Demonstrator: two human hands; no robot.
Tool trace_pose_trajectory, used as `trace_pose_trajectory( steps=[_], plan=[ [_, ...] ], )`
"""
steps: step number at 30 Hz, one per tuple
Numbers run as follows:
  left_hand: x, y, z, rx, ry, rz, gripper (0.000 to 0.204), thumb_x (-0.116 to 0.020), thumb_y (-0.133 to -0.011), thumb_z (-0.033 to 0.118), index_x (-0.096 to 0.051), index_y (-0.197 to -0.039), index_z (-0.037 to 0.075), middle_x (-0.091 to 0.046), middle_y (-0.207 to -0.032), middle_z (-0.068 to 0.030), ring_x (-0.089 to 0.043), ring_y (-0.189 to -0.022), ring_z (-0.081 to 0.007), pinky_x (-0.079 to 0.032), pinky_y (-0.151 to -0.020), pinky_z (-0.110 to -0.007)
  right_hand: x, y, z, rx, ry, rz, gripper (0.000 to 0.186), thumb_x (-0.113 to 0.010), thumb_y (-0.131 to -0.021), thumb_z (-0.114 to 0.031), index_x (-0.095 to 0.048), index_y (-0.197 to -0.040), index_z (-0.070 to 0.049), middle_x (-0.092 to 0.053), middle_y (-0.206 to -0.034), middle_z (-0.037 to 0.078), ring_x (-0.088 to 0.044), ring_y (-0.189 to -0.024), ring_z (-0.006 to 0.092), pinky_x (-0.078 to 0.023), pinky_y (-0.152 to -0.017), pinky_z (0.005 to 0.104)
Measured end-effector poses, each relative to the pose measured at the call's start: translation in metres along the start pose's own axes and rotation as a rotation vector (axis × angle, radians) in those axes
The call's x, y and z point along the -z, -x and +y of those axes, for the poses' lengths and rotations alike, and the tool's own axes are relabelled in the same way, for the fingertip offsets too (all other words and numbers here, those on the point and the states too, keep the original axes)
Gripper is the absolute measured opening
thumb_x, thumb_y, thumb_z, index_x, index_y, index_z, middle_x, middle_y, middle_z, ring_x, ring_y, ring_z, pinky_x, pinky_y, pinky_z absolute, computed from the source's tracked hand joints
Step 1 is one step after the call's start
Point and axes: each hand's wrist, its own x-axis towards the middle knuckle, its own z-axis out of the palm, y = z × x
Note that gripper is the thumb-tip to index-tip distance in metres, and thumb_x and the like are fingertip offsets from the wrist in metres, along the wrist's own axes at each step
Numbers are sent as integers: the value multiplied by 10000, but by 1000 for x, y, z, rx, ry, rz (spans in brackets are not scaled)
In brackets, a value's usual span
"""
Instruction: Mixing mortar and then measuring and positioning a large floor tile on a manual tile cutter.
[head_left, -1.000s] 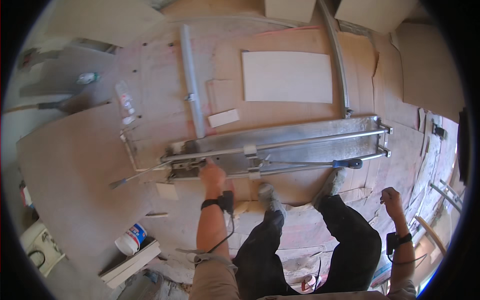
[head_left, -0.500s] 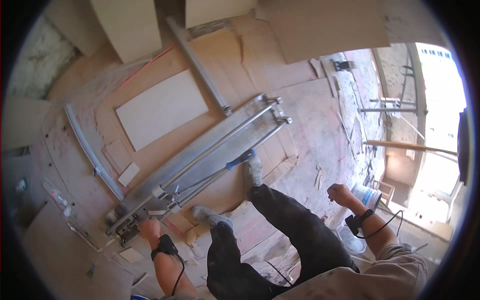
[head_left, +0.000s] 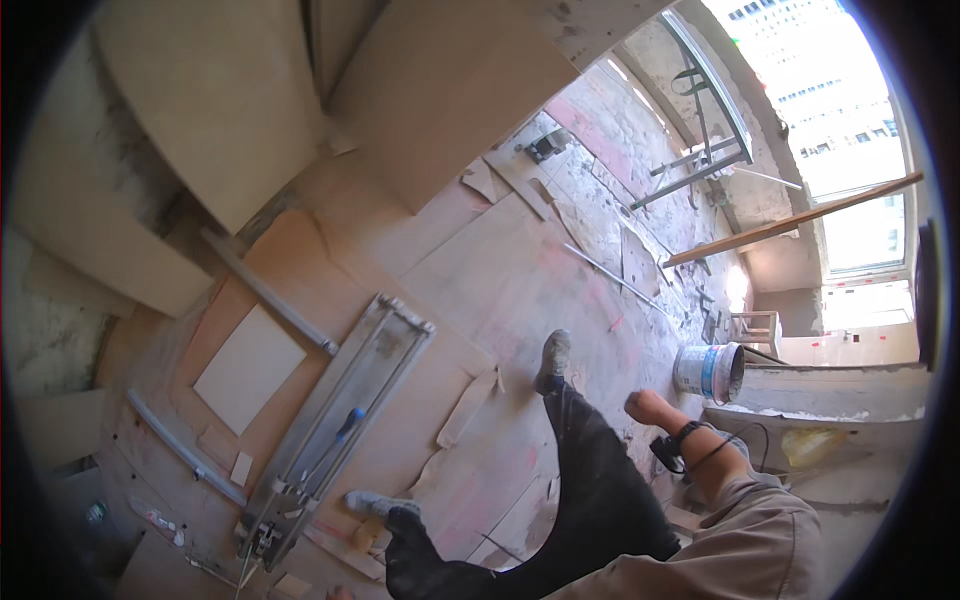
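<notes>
My right hand [head_left: 650, 407] hangs in the air near the right leg, its fingers curled into a loose fist with nothing visible in them. Of my left hand [head_left: 340, 593] only a sliver shows at the lower edge, so its fingers are hidden. Left of my legs a manual tile cutter [head_left: 375, 365] lies on the floor, a long metal bed with two rails and a blue-gripped handle [head_left: 350, 422]. Beside it a pale rectangular tile [head_left: 250, 368] rests on brown cardboard [head_left: 300, 255]. Neither hand touches the cutter.
Large tan boards [head_left: 460, 110] lean at the upper left. A white bucket [head_left: 708, 372] stands to the right, below a wooden pole [head_left: 790, 222] and a metal stand [head_left: 700, 165]. Metal bars [head_left: 270, 292], cardboard scraps [head_left: 470, 405] and rubble litter the dusty floor.
My view has swung right, so the cutter sits lower left. My right foot has stepped away from the cutter onto the floor. The left hand has left the cutter's near end.
</notes>
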Motion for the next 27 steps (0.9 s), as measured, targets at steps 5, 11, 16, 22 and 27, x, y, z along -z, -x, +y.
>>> trace_pose_trajectory(
  steps=[5, 11, 16, 22, 27],
  plan=[
    [-41, 37, 138, 195, 97, -143, 264, -586, -827, 233, -657, -943, 6, -643, -959, -215, -609, -881, -377, -494, -787, -434, -40, -153, 148, -219, -279, 166, 271, -446, -848, -209, -625, -798, -11, -639, -813, 228, -617, -773, 416, -498, -697, 486],
    [-98, 67, 275, 349, 188, -231, 276, -573, -837, 236, -652, -969, 7, -642, -962, -215, -607, -893, -379, -491, -793, -440, 24, -307, 240, -325, -510, 246, 313, -514, -829, -227, -646, -1089, -112, -600, -1101, 226, -587, -1011, 392, -467, -896, 442],
    [-135, 103, 317, 434, 182, -258, 286, -563, -845, 238, -647, -991, 7, -642, -965, -216, -605, -902, -380, -488, -798, -444, 7, -403, 308, -340, -418, 296, 315, -563, -805, -194, -640, -1107, -152, -571, -1139, 248, -588, -984, 390, -479, -876, 450],
    [-130, 234, 290, 271, 81, -275, 299, -550, -855, 241, -641, -1017, 7, -641, -968, -217, -603, -913, -382, -485, -804, -450, -54, -482, 430, -200, -276, 436, 315, -522, -855, -184, -573, -1149, -85, -596, -1084, 215, -575, -1005, 376, -471, -851, 451],
    [-94, 316, 272, -289, -113, -102, 310, -539, -863, 244, -637, -1039, 8, -640, -970, -217, -602, -923, -383, -483, -808, -454, -34, -434, 367, -172, -318, 517, 110, -587, -806, -98, -655, -877, -47, -608, -979, 172, -586, -931, 365, -472, -809, 428]
  ],
)
